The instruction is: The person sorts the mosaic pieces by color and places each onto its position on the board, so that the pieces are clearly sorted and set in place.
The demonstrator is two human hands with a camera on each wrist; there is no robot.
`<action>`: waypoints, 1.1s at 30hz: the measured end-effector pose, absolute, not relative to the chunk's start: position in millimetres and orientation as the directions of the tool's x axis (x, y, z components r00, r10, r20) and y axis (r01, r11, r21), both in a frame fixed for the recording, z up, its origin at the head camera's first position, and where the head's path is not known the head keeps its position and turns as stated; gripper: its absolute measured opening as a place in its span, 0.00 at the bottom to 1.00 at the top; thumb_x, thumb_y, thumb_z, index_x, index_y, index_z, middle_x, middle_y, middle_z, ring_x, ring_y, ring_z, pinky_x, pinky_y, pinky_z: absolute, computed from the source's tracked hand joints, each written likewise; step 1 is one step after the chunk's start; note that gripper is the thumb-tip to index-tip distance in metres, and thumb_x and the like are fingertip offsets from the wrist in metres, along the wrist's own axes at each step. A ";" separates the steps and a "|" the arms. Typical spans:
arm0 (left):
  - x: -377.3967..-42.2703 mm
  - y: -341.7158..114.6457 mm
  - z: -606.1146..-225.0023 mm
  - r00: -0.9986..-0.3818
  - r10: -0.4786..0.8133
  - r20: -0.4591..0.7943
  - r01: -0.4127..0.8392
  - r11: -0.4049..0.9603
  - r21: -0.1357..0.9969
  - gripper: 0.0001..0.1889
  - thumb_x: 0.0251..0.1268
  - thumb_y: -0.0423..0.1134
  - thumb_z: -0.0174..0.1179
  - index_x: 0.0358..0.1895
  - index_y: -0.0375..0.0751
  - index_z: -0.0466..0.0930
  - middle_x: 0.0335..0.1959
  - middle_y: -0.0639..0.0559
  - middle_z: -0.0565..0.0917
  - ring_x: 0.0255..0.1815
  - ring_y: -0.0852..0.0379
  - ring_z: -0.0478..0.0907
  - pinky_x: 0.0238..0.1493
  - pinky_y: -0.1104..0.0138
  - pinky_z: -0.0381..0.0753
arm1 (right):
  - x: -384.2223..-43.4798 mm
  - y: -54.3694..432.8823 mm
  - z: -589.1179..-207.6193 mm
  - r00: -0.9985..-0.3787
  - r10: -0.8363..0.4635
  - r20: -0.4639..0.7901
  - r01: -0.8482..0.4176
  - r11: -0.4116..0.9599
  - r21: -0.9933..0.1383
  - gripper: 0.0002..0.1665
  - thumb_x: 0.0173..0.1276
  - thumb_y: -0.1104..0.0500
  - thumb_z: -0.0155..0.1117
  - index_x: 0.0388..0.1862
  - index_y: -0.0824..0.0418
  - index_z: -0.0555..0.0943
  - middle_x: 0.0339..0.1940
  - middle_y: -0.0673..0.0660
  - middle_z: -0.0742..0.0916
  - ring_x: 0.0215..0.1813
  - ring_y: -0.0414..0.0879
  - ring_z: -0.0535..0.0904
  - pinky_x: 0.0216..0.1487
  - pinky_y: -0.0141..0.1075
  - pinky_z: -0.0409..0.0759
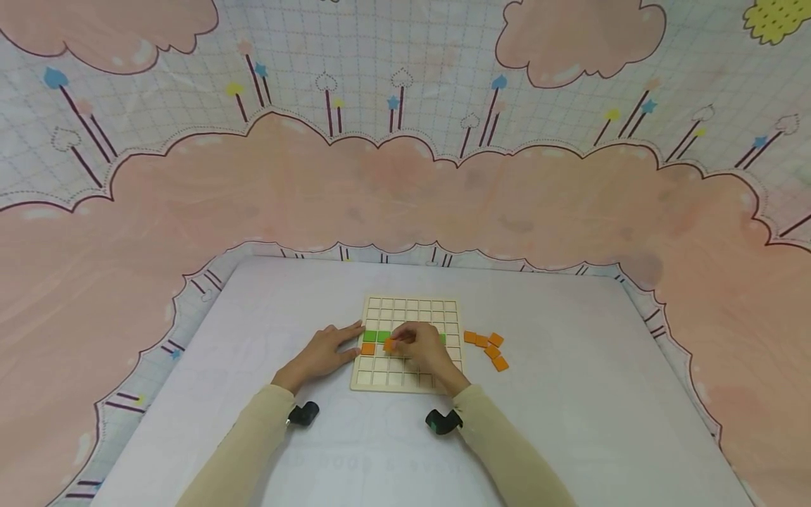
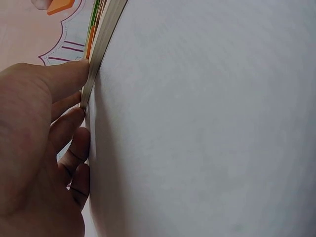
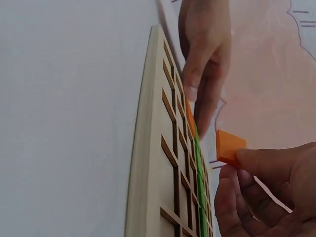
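Observation:
A wooden grid board (image 1: 405, 381) lies on the white table, with green tiles (image 1: 370, 336) in one row of cells and an orange tile (image 1: 367, 348) in the cell below the leftmost green one. My right hand (image 1: 426, 350) pinches another orange tile (image 3: 229, 147) between thumb and fingers, just above the board. In the right wrist view that tile stands apart from the grid. At the board's left edge, my left hand (image 1: 325, 350) rests with fingers extended, thumb and fingertips touching the rim (image 2: 102, 49). Part of the green row is hidden behind my right hand.
Several loose orange tiles (image 1: 482, 341) lie on the table to the right of the board. A patterned cloth (image 1: 405, 190) with pink cloud shapes hangs behind the table. Each wrist wears a small black camera (image 1: 443, 422).

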State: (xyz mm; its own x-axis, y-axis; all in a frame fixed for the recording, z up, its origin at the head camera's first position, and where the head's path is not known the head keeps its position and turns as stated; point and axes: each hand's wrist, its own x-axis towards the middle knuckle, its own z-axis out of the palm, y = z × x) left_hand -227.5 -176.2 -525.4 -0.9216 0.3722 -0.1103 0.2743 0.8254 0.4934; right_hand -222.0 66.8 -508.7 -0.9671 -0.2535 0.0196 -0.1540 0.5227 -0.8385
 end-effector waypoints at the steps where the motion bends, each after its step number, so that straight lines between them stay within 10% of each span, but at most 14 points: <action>1: -227.6 -176.1 -525.3 -0.922 0.373 -0.108 0.276 0.825 0.493 0.30 0.71 0.53 0.57 0.74 0.57 0.65 0.76 0.60 0.64 0.51 0.55 0.68 0.54 0.54 0.71 | -222.2 65.4 -509.4 -0.967 -0.254 0.028 -0.163 0.527 -0.834 0.04 0.64 0.60 0.70 0.38 0.56 0.87 0.39 0.52 0.89 0.39 0.42 0.83 0.45 0.37 0.82; 33: -228.3 -178.4 -527.3 -0.914 0.398 -0.080 0.307 0.806 0.506 0.29 0.71 0.51 0.58 0.73 0.54 0.67 0.76 0.58 0.64 0.60 0.49 0.70 0.63 0.49 0.67 | -219.2 47.6 -518.2 -0.962 -0.256 0.098 -0.241 0.619 -0.747 0.07 0.61 0.67 0.70 0.38 0.59 0.89 0.36 0.52 0.86 0.35 0.38 0.79 0.37 0.28 0.78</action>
State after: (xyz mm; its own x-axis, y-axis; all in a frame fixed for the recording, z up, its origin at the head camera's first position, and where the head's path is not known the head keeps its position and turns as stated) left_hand -228.3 -178.4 -527.3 -0.9138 0.3981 -0.0800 0.3068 0.8059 0.5064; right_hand -219.2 47.6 -518.2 -0.9617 -0.2559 0.0980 -0.2409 0.6193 -0.7473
